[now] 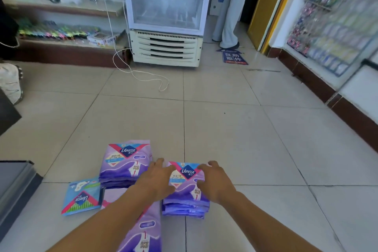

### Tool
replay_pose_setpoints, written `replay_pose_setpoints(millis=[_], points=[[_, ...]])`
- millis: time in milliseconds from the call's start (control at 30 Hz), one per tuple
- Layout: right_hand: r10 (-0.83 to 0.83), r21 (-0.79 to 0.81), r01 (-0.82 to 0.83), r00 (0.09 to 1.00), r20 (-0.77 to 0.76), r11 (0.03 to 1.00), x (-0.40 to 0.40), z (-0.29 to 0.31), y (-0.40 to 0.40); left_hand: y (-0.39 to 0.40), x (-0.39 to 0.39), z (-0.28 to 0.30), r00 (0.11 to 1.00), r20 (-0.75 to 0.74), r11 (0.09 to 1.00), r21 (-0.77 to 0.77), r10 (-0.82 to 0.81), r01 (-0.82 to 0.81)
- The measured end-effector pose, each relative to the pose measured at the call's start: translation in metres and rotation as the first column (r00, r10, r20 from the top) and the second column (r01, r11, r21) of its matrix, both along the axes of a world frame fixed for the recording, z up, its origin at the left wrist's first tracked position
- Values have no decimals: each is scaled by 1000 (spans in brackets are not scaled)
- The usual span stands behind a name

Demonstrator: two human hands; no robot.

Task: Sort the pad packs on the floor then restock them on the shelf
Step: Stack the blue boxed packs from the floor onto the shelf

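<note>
Fingers of the left hand (158, 178) and right hand (213, 182) curl round both sides of a stacked pile of purple plastic pad packs (187, 194) on the pale tiled floor (245, 129). Just left of those fingers sits another purple pile (124, 163), then a flat blue pack (81, 198).

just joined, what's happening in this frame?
A person is sorting Libresse pad packs on a shop's tiled floor. The left hand and right hand grip the two sides of a purple stack. A second purple stack, a blue pack and more purple packs lie to its left.
</note>
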State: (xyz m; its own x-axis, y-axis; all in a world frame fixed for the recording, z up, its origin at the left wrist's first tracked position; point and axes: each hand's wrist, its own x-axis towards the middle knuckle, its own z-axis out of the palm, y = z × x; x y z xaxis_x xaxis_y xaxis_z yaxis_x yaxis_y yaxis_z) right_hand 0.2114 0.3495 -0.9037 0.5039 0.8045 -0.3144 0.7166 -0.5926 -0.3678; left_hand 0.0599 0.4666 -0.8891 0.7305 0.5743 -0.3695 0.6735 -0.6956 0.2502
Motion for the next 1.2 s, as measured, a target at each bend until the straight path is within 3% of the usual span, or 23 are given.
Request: replay_pose_setpoints(millis=[333,700,1000,1200], points=[[127,-37,-123,983,130,992,-50,150,-30,-29,-55,139,1000,-24,1000,19,18,-18],[202,107,-239,941,272,965,-118,310,-65,-50,-124,272,993,94,970,227,71,-91],[247,167,-316,909,336,934,-176,363,-78,-76,-187,324,987,137,949,291,83,-120],[348,182,-423,875,336,888,-223,377,-56,-73,-250,349,974,141,926,310,179,-215]])
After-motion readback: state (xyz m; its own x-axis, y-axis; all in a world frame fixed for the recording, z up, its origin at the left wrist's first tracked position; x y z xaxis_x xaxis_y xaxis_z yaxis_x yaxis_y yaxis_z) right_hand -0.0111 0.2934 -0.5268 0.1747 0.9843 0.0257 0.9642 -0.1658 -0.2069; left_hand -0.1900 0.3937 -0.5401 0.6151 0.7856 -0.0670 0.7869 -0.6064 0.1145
